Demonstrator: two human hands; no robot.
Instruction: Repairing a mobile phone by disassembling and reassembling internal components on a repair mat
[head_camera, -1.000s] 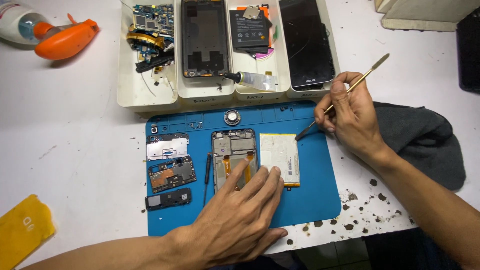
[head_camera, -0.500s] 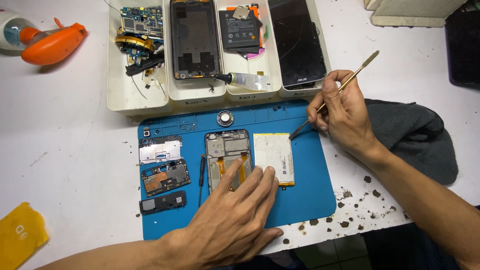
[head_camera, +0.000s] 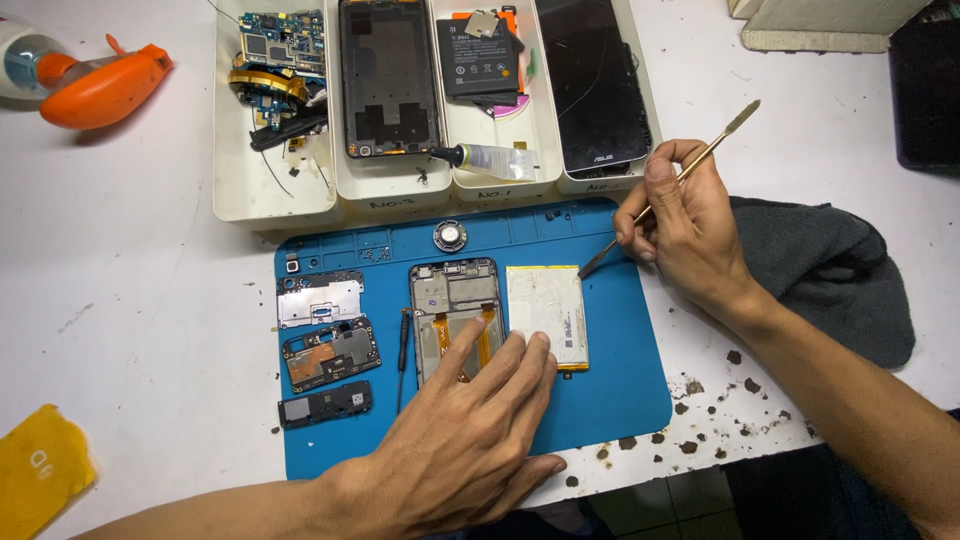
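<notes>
Two hands: left hand (head_camera: 470, 440) flat, fingers spread on one phone frame (head_camera: 450, 300) at mat (head_camera: 620, 400) centre | right hand (head_camera: 680, 230) pinching one metal spudger (head_camera: 700, 160), tip at battery's (head_camera: 548, 312) 1 o'clock | four trays (head_camera: 270, 200), 12 o'clock

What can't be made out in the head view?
- Lower phone frame: hidden under left hand.
- Battery near corner: covered by fingertips.
- Spudger middle: hidden in right hand.
- Spray bottle: cut off by left edge.
- Mat screws: too small.

four white trays (head_camera: 268, 190); two hands (head_camera: 470, 440)
</notes>
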